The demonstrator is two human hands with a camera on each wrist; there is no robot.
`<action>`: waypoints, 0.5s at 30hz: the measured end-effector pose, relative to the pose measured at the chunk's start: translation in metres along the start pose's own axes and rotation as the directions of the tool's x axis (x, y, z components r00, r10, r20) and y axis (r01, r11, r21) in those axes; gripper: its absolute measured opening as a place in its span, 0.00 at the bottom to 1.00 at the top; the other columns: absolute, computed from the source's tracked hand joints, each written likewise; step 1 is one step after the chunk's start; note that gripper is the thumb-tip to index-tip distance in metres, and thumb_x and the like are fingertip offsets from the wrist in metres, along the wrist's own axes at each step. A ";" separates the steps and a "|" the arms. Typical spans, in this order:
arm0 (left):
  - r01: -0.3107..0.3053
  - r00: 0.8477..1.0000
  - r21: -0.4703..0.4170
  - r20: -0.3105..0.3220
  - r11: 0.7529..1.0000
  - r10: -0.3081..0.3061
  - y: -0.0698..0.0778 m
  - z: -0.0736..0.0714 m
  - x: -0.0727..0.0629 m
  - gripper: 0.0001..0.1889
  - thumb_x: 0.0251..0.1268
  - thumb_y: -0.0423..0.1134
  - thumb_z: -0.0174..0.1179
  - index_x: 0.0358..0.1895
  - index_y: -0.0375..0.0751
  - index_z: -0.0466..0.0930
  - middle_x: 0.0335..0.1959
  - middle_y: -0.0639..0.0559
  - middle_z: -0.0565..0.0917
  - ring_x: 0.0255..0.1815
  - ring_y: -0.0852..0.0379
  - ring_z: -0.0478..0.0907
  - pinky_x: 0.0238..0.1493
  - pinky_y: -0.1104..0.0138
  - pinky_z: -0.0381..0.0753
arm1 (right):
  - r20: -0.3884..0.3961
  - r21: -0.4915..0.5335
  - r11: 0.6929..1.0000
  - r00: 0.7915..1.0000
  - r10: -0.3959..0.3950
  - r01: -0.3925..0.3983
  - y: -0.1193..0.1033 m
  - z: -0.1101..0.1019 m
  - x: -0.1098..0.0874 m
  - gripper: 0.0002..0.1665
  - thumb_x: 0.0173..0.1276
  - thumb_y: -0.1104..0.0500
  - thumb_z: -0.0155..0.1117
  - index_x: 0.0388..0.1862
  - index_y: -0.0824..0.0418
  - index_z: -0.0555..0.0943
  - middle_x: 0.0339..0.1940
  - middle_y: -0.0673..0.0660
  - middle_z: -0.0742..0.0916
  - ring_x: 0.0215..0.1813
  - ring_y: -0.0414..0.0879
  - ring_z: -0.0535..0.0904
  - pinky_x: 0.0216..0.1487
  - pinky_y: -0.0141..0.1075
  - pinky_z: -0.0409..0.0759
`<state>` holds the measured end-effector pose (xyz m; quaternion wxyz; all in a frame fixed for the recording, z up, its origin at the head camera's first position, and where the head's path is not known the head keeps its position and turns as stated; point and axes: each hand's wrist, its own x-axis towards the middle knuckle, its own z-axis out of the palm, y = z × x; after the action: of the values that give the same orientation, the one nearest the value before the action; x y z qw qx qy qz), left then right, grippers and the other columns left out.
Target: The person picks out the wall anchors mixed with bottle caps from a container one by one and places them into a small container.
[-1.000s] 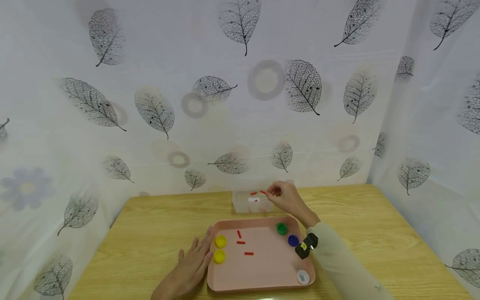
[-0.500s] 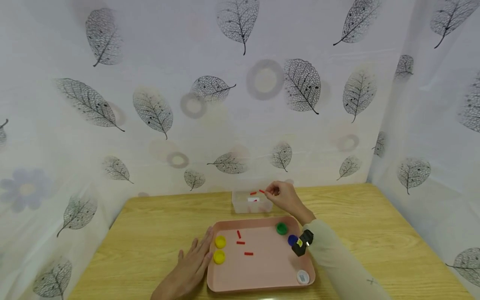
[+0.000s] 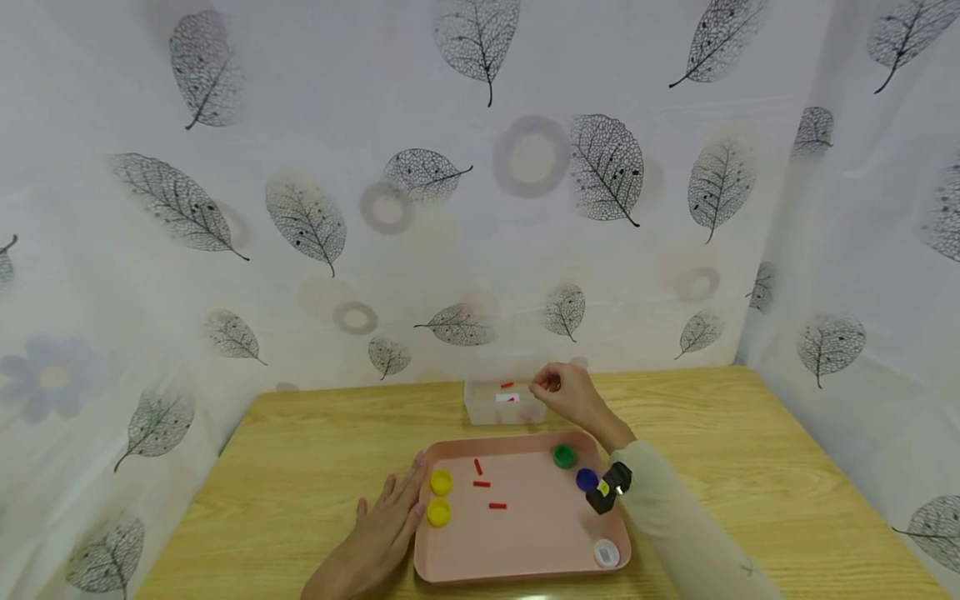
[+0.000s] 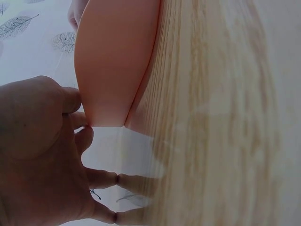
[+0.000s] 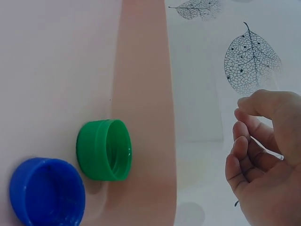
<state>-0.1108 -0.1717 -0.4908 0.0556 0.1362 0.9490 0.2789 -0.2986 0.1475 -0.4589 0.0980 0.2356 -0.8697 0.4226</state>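
Observation:
In the head view my right hand (image 3: 573, 398) is over the right end of a clear plastic box (image 3: 480, 412). In the right wrist view its fingers are loosely bent, thumb and index tips close together, with nothing visible between them. Two red sticks (image 3: 507, 385) show in the box. My left hand (image 3: 378, 533) lies on the table with fingers spread, touching the left side of the pink tray (image 3: 525, 575). In that tray lie a red stick (image 3: 477, 467), a second red stick (image 3: 482, 484) and a third red stick (image 3: 498, 506).
Two yellow caps (image 3: 439, 512) sit along the tray's left side. A green cap (image 5: 104, 149), a blue cap (image 5: 47, 192) and a white cap (image 3: 606, 553) stand at its right. Leaf-patterned curtain (image 3: 360, 275) closes off the back of the wooden table (image 3: 315, 450).
The red stick that my right fingertips pinched over the box is gone from between them. The right hand stays almost in place, and the left hand has not moved.

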 end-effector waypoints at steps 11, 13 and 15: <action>0.007 1.000 0.011 0.000 1.000 -0.007 0.001 0.000 0.000 0.31 0.87 0.52 0.35 0.85 0.53 0.42 0.85 0.55 0.44 0.80 0.26 0.47 0.62 0.18 0.36 | 0.012 0.057 0.998 1.000 -0.021 0.020 -0.015 -0.009 -0.019 0.02 0.68 0.63 0.72 0.35 0.61 0.87 0.29 0.49 0.86 0.32 0.41 0.78 0.34 0.32 0.78; 0.008 1.000 0.011 -0.001 1.000 -0.008 0.000 0.001 0.000 0.31 0.87 0.52 0.35 0.85 0.53 0.42 0.85 0.55 0.44 0.80 0.26 0.47 0.62 0.18 0.36 | 0.005 0.077 0.997 1.000 -0.028 0.027 -0.021 -0.010 -0.023 0.02 0.68 0.63 0.72 0.36 0.61 0.87 0.29 0.49 0.86 0.32 0.41 0.78 0.34 0.32 0.79; 0.007 1.000 0.008 -0.002 1.000 -0.007 0.000 0.001 0.000 0.31 0.87 0.52 0.35 0.85 0.53 0.42 0.85 0.55 0.44 0.80 0.26 0.46 0.62 0.18 0.36 | 0.000 0.100 0.994 0.999 -0.034 0.034 -0.028 -0.010 -0.028 0.02 0.68 0.63 0.73 0.37 0.61 0.87 0.30 0.49 0.86 0.32 0.42 0.79 0.35 0.33 0.80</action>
<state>-0.1108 -0.1712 -0.4918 0.0553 0.1329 0.9506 0.2750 -0.2613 0.1494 -0.4440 0.0926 0.2553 -0.8433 0.4638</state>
